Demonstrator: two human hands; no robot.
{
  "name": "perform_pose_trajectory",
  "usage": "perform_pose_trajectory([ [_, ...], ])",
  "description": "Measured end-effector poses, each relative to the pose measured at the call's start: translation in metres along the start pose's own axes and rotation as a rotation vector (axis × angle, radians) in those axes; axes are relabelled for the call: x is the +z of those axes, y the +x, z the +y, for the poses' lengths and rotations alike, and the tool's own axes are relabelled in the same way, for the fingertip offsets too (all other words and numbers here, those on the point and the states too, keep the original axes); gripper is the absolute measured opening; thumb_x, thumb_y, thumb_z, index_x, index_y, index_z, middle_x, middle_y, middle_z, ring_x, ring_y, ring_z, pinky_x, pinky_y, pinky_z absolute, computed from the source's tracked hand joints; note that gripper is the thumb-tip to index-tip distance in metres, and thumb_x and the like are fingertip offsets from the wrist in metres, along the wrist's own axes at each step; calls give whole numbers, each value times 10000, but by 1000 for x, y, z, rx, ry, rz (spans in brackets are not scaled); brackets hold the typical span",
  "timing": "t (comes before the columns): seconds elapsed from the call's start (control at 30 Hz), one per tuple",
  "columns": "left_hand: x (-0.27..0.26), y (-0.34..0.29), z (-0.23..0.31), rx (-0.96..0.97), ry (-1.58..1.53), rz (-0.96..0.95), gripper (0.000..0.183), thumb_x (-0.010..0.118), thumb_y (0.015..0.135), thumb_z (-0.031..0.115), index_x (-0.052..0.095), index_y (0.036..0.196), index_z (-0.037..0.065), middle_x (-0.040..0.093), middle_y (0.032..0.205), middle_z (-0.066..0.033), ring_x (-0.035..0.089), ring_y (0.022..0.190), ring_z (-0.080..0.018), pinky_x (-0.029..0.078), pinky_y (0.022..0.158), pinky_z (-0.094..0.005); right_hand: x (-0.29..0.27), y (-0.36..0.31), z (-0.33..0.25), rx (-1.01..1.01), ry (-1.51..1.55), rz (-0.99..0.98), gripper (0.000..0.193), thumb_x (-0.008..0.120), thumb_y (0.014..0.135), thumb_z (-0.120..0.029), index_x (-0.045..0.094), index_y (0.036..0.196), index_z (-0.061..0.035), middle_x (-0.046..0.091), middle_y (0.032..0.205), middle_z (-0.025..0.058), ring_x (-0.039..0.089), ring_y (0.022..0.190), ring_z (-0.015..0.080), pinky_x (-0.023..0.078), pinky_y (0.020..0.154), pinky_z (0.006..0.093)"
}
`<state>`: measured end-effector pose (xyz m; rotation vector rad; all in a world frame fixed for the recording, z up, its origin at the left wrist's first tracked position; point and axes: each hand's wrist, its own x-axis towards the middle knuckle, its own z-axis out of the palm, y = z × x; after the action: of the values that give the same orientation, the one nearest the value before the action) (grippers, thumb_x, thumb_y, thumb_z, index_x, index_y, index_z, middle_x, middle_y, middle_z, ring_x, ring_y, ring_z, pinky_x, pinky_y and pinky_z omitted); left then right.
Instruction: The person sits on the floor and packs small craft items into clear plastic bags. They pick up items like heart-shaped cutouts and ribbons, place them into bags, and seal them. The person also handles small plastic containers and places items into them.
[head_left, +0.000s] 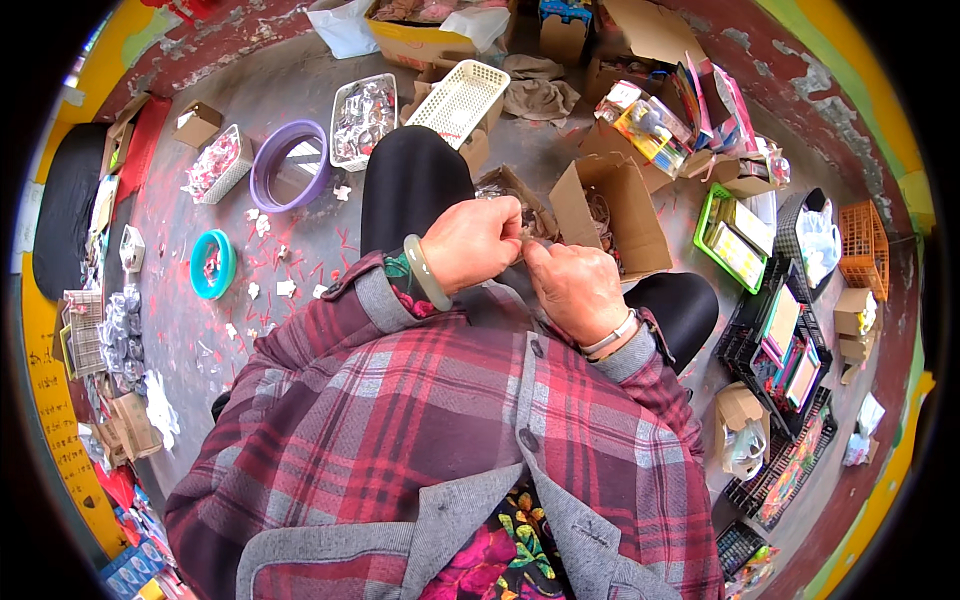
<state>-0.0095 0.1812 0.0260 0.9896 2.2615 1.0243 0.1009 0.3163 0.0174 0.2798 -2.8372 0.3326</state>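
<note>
My left hand [474, 240], with a pale green bangle at its wrist, has its fingers curled closed. Close beside it, fingertips almost meeting, my right hand [580, 290] is pinched between thumb and fingers. Whatever they grip is too small or too hidden by the fingers to name. Just beyond the hands, between my knees, a low cardboard box [515, 184] holds brownish pieces that are hard to make out. To its right stands a taller open cardboard box [641, 225] with similar brownish items inside.
Left of my knee are a purple tub [262, 170], a teal basin [226, 265] and a white basket [338, 120] of small wrapped items. Red and white scraps litter the floor [300, 245]. At right stand a green basket [712, 200], black crates [725, 345] and an orange crate [864, 240].
</note>
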Motion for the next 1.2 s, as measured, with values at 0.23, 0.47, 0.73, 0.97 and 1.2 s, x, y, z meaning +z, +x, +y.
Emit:
perform_pose_trajectory([
  [0.23, 10, 4, -7, 57, 170, 141, 125, 612, 674, 60, 531, 761, 19, 555, 642, -112, 558, 595, -210, 434, 553, -324, 3, -1, 3, -78, 67, -31, 47, 553, 697, -132, 549, 707, -86, 545, 623, 65, 584, 610, 225, 459, 540, 344],
  [0.47, 4, 4, -5, -75, -363, -18, 282, 674, 741, 190, 573, 932, 9, 597, 800, -59, 561, 720, -142, 466, 650, -276, 3, -5, 12, 109, 106, 102, 96, 577, 743, -105, 511, 685, -65, 525, 623, 91, 558, 599, 272, 448, 535, 373],
  [0.73, 21, 5, -6, 75, -209, 119, 247, 634, 790, 165, 602, 961, -11, 594, 846, -35, 538, 767, -95, 452, 695, -231, 2, 0, 5, 171, 65, 154, 96, 581, 731, -123, 517, 680, -72, 537, 604, 80, 568, 570, 245, 448, 520, 354],
  [0.97, 39, 4, -19, 17, -564, 54, 199, 525, 864, 98, 616, 968, -45, 615, 896, -52, 556, 835, -94, 457, 724, -231, 10, 0, -1, 133, 49, 137, 53, 558, 698, -112, 524, 671, -83, 537, 582, 63, 568, 543, 229, 451, 510, 342],
  [1.2, 39, 6, -18, -54, -688, 84, 179, 524, 874, 102, 629, 910, -38, 618, 802, -11, 530, 733, -54, 447, 659, -208, 12, -1, 2, 84, 111, 195, 40, 551, 709, -112, 519, 701, -89, 532, 596, 49, 567, 569, 201, 450, 515, 322],
])
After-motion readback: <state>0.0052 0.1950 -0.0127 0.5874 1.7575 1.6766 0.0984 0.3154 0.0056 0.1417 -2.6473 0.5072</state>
